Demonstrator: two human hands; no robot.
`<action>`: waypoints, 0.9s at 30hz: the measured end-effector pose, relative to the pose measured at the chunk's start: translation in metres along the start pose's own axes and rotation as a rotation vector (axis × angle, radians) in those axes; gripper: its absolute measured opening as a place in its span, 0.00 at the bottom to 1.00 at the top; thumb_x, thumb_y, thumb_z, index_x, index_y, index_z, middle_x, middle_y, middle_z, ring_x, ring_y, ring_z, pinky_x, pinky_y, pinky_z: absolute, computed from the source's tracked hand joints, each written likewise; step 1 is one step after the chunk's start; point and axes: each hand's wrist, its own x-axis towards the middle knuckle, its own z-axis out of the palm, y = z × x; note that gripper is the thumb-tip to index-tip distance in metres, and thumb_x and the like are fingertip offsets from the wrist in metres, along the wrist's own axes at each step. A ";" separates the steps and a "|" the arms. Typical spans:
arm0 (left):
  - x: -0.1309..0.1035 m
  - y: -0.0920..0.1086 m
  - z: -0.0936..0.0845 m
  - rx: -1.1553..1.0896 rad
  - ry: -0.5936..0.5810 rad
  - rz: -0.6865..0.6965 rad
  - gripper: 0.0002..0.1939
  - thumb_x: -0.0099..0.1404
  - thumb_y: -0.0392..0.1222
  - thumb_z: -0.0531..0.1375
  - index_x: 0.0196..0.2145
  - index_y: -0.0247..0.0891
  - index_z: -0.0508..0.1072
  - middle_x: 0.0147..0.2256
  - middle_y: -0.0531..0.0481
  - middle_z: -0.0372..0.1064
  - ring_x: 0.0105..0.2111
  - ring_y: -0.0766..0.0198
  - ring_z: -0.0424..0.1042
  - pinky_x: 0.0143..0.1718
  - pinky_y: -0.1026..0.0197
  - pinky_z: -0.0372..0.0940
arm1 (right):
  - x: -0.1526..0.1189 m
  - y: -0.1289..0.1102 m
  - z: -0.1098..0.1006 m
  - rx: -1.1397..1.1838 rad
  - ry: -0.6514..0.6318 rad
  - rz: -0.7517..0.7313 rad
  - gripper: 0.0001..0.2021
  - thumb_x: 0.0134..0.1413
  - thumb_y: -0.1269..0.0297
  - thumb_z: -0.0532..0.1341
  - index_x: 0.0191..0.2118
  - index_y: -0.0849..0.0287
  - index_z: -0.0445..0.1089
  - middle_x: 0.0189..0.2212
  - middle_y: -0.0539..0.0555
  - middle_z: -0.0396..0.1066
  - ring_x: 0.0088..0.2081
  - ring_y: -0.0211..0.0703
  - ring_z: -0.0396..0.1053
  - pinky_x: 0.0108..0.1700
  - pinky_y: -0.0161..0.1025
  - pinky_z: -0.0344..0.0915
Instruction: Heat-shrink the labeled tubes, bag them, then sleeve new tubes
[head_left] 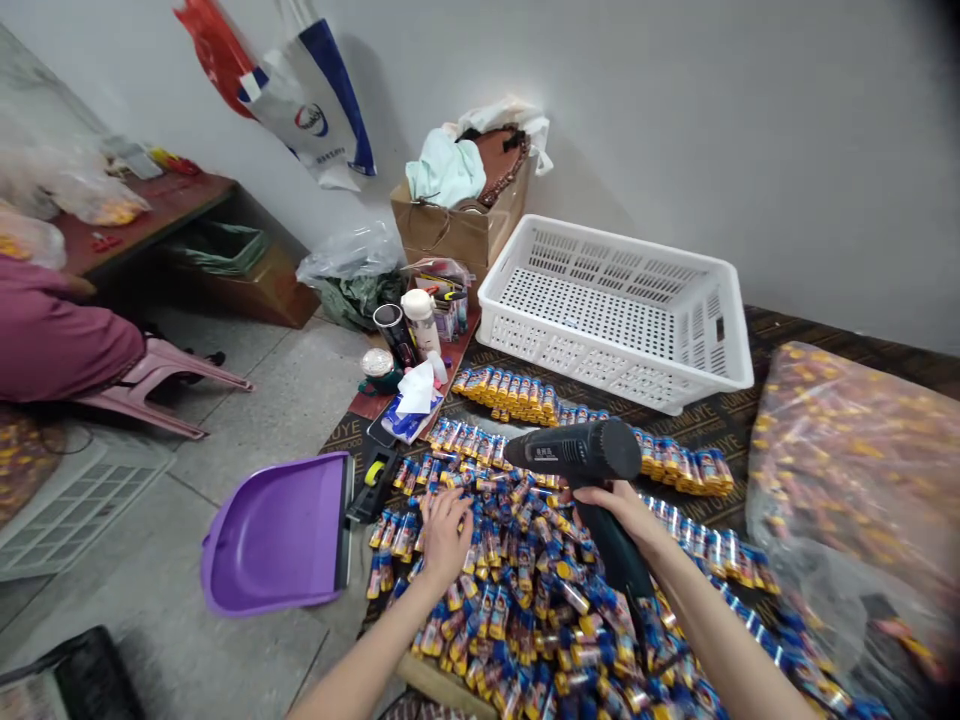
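Note:
A black heat gun is gripped by its handle in my right hand, its nozzle aimed left above the table. Beneath it spreads a heap of small blue-and-yellow labelled tubes, loose in the middle and in rows toward the edges. My left hand lies palm down on the tubes at the left of the heap, fingers stretched forward; whatever is under its palm is hidden. Behind the heat gun, tubes stand packed in neat rows. A black tape dispenser is just left of my left hand.
A white plastic crate stands at the back. Cups and a white bottle are left of it, near a cardboard box. A purple dustpan is at the left, a large plastic bag at the right. A person sits far left.

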 end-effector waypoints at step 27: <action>0.111 -0.061 -0.011 0.067 -0.089 -0.321 0.15 0.60 0.41 0.55 0.45 0.36 0.68 0.45 0.41 0.67 0.48 0.55 0.65 0.50 0.53 0.60 | -0.006 -0.020 0.007 -0.199 0.104 0.041 0.16 0.38 0.57 0.64 0.34 0.60 0.70 0.29 0.59 0.74 0.19 0.42 0.67 0.22 0.40 0.62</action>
